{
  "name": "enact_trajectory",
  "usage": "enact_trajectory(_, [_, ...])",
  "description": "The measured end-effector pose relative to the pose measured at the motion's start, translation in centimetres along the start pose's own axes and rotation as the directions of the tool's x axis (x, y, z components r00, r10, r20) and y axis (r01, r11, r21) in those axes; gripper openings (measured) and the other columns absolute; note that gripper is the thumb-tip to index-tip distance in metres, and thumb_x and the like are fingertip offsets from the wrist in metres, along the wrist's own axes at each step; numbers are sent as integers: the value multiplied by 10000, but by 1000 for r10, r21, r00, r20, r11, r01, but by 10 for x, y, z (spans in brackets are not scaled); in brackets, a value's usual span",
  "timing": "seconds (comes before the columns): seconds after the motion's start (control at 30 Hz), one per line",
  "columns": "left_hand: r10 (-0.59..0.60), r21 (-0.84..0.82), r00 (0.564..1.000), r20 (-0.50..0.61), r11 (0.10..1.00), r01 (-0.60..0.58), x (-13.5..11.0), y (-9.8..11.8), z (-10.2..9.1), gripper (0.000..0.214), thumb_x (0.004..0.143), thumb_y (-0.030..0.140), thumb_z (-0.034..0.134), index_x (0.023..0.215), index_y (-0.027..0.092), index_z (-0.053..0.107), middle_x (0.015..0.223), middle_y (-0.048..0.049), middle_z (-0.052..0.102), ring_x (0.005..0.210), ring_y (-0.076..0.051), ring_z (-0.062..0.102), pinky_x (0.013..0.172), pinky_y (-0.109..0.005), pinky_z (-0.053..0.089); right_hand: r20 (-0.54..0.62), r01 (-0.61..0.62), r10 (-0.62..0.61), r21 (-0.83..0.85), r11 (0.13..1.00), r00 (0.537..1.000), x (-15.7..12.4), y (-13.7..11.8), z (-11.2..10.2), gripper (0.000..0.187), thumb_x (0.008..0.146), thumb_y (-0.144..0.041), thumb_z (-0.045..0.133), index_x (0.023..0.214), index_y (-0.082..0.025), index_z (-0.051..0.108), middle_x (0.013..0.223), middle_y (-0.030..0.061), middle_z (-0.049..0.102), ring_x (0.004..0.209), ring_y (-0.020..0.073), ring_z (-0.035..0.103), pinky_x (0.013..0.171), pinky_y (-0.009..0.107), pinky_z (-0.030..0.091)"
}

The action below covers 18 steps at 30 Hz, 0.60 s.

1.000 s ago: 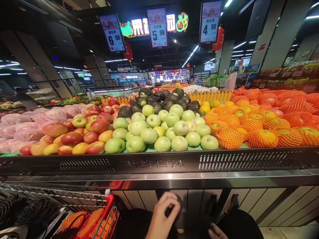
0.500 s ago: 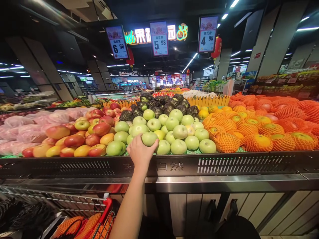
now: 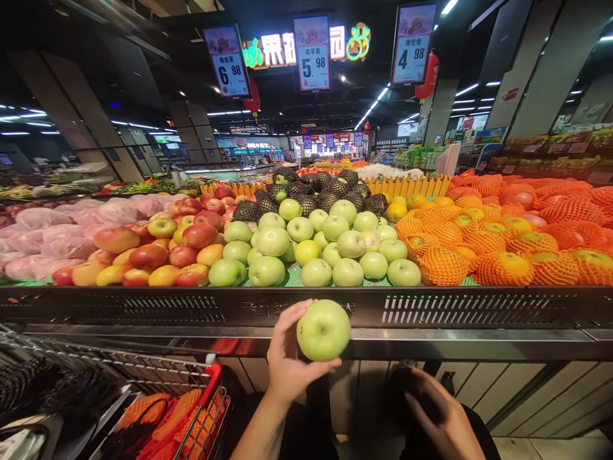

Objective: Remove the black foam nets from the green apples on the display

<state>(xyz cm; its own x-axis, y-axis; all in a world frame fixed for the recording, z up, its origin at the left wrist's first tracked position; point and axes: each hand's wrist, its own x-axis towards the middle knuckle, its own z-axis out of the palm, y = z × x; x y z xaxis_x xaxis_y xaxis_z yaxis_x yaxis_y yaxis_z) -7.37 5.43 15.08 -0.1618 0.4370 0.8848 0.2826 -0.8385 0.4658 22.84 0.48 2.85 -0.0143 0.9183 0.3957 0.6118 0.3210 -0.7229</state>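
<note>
My left hand is closed around a green apple, fingers behind it and thumb beneath, in front of the fruit stand's dark front edge. Lower right, my right hand is apart from the apple, its thumb and fingers spread, partly in shadow and somewhat blurred. Nothing shows plainly in it. Beyond my hands, a heap of green apples lies on a green mat, with a bare patch of mat near the front.
Red and yellow apples lie left of the green ones, net-wrapped oranges to the right. Black-netted fruit is piled behind. A shopping cart with orange-netted goods stands lower left. Price screens hang overhead.
My left hand has lifted the green apple off the heap and brought it toward me, in front of the stand's edge. My right hand has come into view at lower right.
</note>
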Motion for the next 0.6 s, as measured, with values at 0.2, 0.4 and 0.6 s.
enact_trajectory(0.2, [-112,-134,994,-4,985,111,-20,16,7,790,605,464,950,1279,248,598,1224,-109,685,1141,-276,699,941,-407,607,81,25,-25,6,1000,996,18,-31,-16,269,930,-458,623,817,-225,697,1411,127,614,1277,289,630,1049,332,524])
enact_trajectory(0.4, [-163,-145,984,-76,978,150,-23,21,9,749,614,275,963,1255,268,577,1238,-84,659,1166,-265,691,968,-395,596,176,-21,5,93,995,984,9,-34,-18,256,869,-427,662,721,-221,692,1429,169,585,1254,334,620,1039,436,523])
enact_trajectory(0.6, [-380,-134,923,57,913,384,-71,5,36,737,639,274,935,1285,291,580,1294,-112,624,1209,-295,662,893,-382,621,579,-479,101,550,684,809,-26,-47,-6,492,721,-604,795,1094,-284,782,1202,123,756,1171,366,677,1038,501,510])
